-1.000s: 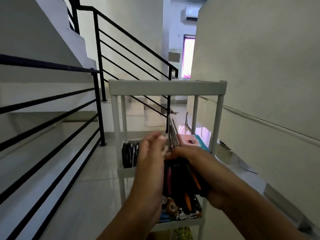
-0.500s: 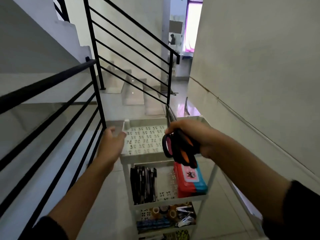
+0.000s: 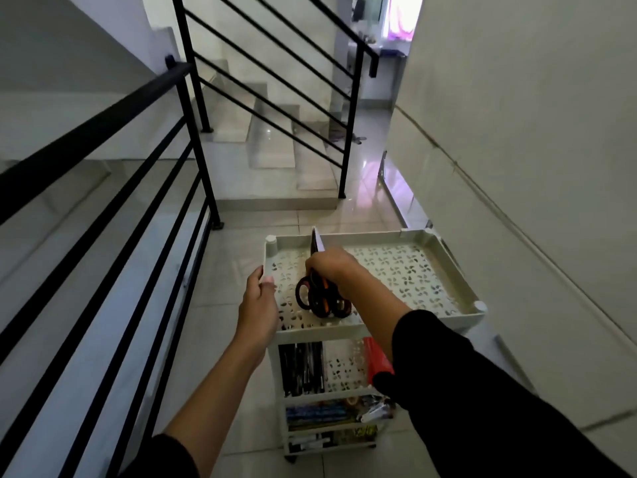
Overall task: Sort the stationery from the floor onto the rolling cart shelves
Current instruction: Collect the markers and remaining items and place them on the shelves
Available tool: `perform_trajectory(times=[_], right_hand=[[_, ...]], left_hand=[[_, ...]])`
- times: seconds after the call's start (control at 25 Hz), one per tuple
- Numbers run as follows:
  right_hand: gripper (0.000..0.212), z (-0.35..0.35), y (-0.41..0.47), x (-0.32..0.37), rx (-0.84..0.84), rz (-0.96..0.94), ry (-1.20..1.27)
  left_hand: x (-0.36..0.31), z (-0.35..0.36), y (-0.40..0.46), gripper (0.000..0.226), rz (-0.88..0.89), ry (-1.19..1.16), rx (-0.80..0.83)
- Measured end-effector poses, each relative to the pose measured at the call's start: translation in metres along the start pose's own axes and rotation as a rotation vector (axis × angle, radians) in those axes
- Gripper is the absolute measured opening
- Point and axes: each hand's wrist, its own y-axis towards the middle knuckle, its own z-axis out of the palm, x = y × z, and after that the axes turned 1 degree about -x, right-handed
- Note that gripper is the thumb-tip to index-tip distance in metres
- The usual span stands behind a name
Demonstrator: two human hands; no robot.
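Thing in hand: a bundle of scissors with black and orange loop handles and grey metal blades, at centre frame, low over the left part of the top tray.
Right grip: the right hand is clenched round the scissors where blades meet handles, knuckles up.
Left grip: the left hand has its fingers relaxed, resting against the left rim of the pale green perforated plastic top tray of the rolling cart; it grasps nothing, thumb on the rim.
Long axis: the scissors run from lower frame to upper frame, handles toward the person, blade tips pointing away and tilted up toward the tray's far wall.
Lie from the grip: handles hang below and nearer than the right hand, seemingly touching or just above the tray floor; blades stick out above it.
Nearer hand: the right, already on them; the left is just beside, at the rim.
Judgement: setting down likely needs the blades lowered flat before letting go.
Lower shelves: dark pens and a red case on the middle shelf; mixed small items below, unclear.
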Motion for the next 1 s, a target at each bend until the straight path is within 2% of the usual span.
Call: perform_trajectory(times=[0.08, 0.2, 0.32, 0.48, 0.64, 0.76, 0.84, 1.0], right_hand=[[0.024, 0.007, 0.001, 0.003, -0.05, -0.021, -0.139], [0.036, 0.018, 0.0, 0.006, -0.03, -0.073, -0.269], [0.034, 0.032, -0.003, 0.008, 0.022, -0.089, -0.288], [0.02, 0.03, -0.003, 0.009, -0.019, -0.106, -0.292], [0.017, 0.021, 0.0, -0.003, -0.07, -0.128, -0.273], [0.028, 0.011, 0.001, -0.01, -0.071, -0.152, -0.289], [0.023, 0.008, 0.002, -0.012, -0.044, -0.189, -0.31], [0.028, 0.011, 0.004, -0.013, -0.01, -0.279, -0.346]], left_hand=[[-0.001, 0.0, -0.002, 0.043, 0.012, 0.003, -0.006], [-0.004, 0.0, -0.004, 0.042, 0.009, 0.006, -0.009], [-0.003, -0.001, -0.004, 0.041, -0.009, -0.028, -0.007], [0.001, -0.003, -0.001, 0.042, -0.026, -0.001, 0.001], [0.004, -0.003, 0.0, 0.042, -0.02, 0.035, -0.007], [0.006, -0.003, 0.003, 0.042, -0.009, 0.06, -0.012], [0.006, -0.003, 0.002, 0.041, 0.0, 0.072, -0.016], [0.006, -0.003, 0.001, 0.042, 0.014, 0.07, 0.001]])
